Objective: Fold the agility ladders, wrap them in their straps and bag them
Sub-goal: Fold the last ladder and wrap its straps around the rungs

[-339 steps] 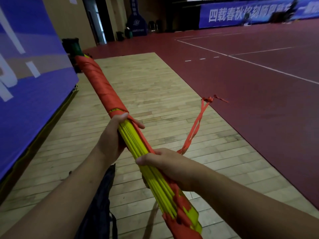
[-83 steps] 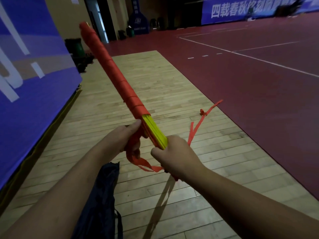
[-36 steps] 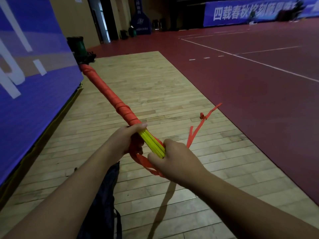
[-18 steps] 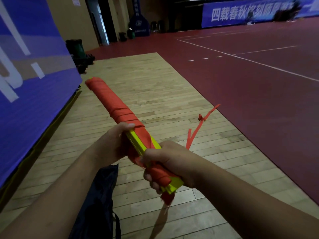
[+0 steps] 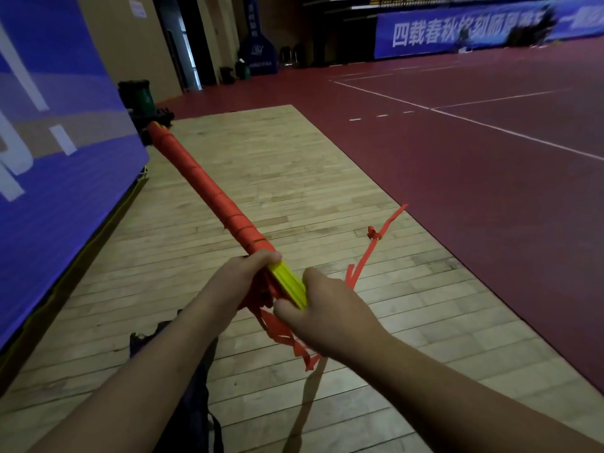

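The long, rod-shaped ladder bundle [image 5: 209, 191], ribbed yellow slats bound in flat orange webbing strap [image 5: 366, 253], slants far-left over the plank floor [image 5: 277, 165], left hand [image 5: 235, 282] and right hand [image 5: 327, 315] both curled tight round its near end.

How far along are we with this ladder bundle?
Done: ladder folded, orange strap wound over most of it. In hand: left hand and right hand grip its bare yellow end, strap tail loose. Left: wrap that end, then fill the dark bag.
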{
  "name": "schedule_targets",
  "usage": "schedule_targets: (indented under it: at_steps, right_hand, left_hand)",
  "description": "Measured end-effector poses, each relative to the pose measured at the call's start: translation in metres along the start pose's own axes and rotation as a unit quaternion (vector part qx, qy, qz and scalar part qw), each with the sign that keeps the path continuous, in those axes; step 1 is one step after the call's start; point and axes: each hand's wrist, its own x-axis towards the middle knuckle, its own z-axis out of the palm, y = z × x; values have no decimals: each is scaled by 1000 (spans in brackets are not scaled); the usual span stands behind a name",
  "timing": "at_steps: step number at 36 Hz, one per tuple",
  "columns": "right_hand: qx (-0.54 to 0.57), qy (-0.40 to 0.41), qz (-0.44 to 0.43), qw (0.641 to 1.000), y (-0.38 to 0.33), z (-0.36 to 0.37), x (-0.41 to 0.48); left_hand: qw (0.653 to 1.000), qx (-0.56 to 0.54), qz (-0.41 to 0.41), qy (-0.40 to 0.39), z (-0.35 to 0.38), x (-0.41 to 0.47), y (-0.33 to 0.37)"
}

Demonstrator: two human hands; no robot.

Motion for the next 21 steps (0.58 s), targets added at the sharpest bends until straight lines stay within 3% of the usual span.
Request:
schedule_targets:
  at_steps: [1, 4, 7, 9, 10, 15, 18, 21]
  right_hand:
    - [115, -41, 40, 992, 1, -4, 2]
    - [380, -221, 99, 893, 6, -18, 4]
    - [489, -345, 120, 792, 5, -22, 1]
    - [516, -387, 121, 755, -2, -21, -4]
    - [513, -381, 114, 761, -6, -21, -7]
    - [439, -229, 69, 866, -16, -22, -13]
    - [382, -166, 63, 907, -16, -22, -12]
    - [242, -97, 40, 964, -12, -22, -7]
  left_hand:
    - [1000, -23, 0, -11, -3, -1, 1]
    - [994, -83, 3, -66, -11, -3, 5]
    - [981, -140, -1, -135, -14, -8, 8]
    - [977, -142, -8, -159, -18, -10, 7]
    - [977, -139, -9, -164, -21, -10, 6]
    - [967, -174, -30, -182, -25, -8, 8]
    - [981, -88, -54, -165, -23, -13, 14]
    - [989, -14, -69, -132, -25, -15, 15]
